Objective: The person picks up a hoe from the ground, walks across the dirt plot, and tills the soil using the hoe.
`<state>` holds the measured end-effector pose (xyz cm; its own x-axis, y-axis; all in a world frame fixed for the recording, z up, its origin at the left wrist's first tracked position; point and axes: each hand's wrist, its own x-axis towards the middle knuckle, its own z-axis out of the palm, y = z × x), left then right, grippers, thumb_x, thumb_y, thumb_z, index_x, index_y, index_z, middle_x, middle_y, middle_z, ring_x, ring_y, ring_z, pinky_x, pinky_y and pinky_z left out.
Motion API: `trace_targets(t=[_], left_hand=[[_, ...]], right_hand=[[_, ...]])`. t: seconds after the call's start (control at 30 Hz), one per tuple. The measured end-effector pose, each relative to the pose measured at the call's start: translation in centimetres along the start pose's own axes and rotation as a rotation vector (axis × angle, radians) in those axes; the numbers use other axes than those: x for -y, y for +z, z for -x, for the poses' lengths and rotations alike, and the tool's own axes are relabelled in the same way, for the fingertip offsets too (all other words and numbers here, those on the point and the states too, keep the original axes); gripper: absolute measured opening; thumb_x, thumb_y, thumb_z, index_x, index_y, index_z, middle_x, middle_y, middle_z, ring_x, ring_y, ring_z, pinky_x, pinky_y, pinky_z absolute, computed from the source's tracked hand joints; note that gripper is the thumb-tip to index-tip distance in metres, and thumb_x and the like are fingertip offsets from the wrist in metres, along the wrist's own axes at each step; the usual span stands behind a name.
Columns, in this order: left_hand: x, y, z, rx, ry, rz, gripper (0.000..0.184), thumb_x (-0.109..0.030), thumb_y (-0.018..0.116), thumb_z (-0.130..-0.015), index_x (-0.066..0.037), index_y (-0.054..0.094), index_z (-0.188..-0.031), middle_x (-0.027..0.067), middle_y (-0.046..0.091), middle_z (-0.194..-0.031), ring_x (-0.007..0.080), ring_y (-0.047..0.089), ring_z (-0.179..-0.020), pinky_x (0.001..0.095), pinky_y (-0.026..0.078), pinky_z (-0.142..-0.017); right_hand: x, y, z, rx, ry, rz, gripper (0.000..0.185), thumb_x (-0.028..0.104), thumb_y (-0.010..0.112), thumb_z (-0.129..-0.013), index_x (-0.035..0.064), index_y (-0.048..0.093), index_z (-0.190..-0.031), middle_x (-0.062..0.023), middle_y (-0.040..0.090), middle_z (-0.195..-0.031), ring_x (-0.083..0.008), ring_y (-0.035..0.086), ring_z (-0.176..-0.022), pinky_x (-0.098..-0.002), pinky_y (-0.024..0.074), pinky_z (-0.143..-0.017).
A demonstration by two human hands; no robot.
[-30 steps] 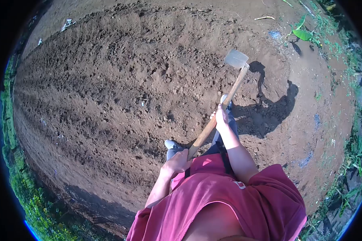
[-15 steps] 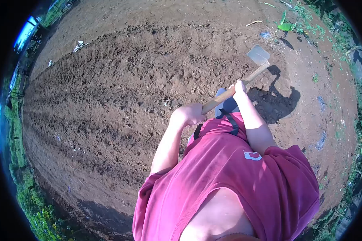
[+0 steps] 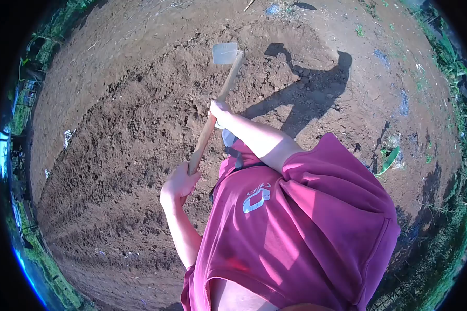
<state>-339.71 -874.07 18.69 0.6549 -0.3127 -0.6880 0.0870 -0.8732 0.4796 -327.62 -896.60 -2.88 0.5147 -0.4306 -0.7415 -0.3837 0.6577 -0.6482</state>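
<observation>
A hoe with a wooden handle (image 3: 205,137) and a flat grey metal blade (image 3: 224,53) is held out in front of me over the soil. My left hand (image 3: 179,184) is closed round the near end of the handle. Further up, about midway along it, my right hand (image 3: 219,110) is wrapped round the wood. The blade's shadow falls on the ground to its right, apart from the blade, so the hoe looks raised.
Loose, broken soil (image 3: 135,124) lies in rows to the left and ahead. A small green-leaved plant (image 3: 390,160) grows on the right. Blue scraps (image 3: 403,102) lie on the ground, and white litter (image 3: 68,137) is at the left. Greenery borders the plot.
The hoe has swung left in view, its handle now more upright, with both hands still on it. My view has turned right, and the plant appears lower.
</observation>
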Motion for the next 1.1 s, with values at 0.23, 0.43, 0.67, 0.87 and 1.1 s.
trace_targets(t=[0.23, 0.43, 0.67, 0.87, 1.1], left_hand=[[0.4, -5.5, -8.3, -0.023, -0.076, -0.103, 0.036, -0.026, 0.064, -0.086, 0.0, 0.055, -0.109, 0.0121, 0.06, -0.081, 0.0199, 0.057, -0.068, 0.0368, 0.045, -0.062], [-5.7, -13.4, -16.7, 0.104, -0.236, -0.111, 0.036, -0.028, 0.064, -0.085, 0.001, 0.056, -0.105, 0.0143, 0.062, -0.077, 0.023, 0.061, -0.064, 0.0386, 0.047, -0.061], [-6.9, -17.0, -21.8, 0.135, -0.262, -0.096, 0.038, -0.029, 0.065, -0.085, 0.002, 0.057, -0.105, 0.0179, 0.065, -0.083, 0.0273, 0.064, -0.07, 0.0408, 0.049, -0.067], [-5.5, -18.8, -22.5, 0.131, -0.167, -0.203, 0.038, -0.029, 0.063, -0.087, 0.001, 0.058, -0.111, 0.0205, 0.066, -0.09, 0.0324, 0.066, -0.08, 0.0423, 0.049, -0.073], [-0.9, -17.6, -18.2, 0.082, 0.008, -0.382, 0.039, -0.028, 0.061, -0.087, 0.003, 0.058, -0.111, 0.0235, 0.066, -0.09, 0.0368, 0.066, -0.084, 0.0443, 0.05, -0.075]], right_hand=[[0.2, 7.4, -8.4, 0.13, 0.05, 0.077, 0.034, 0.031, 0.054, -0.096, -0.0012, 0.06, -0.087, -0.0099, 0.063, -0.066, -0.0213, 0.064, -0.057, -0.0365, 0.0523, -0.055], [1.2, 11.7, -17.0, 0.15, 0.135, 0.168, 0.036, 0.033, 0.054, -0.096, -0.0002, 0.059, -0.082, -0.0101, 0.063, -0.064, -0.0217, 0.064, -0.058, -0.0362, 0.0525, -0.056], [1.6, 15.3, -21.1, 0.118, 0.205, 0.009, 0.037, 0.035, 0.056, -0.097, 0.0011, 0.055, -0.083, -0.0105, 0.059, -0.061, -0.0234, 0.061, -0.05, -0.0368, 0.0524, -0.05], [2.3, 17.8, -20.6, 0.021, 0.214, -0.06, 0.034, 0.033, 0.056, -0.097, 0.0024, 0.052, -0.082, -0.0084, 0.056, -0.062, -0.0229, 0.06, -0.051, -0.0391, 0.052, -0.05], [0.4, 15.5, -15.6, 0.02, 0.152, -0.32, 0.028, 0.03, 0.055, -0.098, 0.0039, 0.049, -0.089, -0.0078, 0.052, -0.062, -0.0222, 0.056, -0.05, -0.039, 0.0507, -0.047]])
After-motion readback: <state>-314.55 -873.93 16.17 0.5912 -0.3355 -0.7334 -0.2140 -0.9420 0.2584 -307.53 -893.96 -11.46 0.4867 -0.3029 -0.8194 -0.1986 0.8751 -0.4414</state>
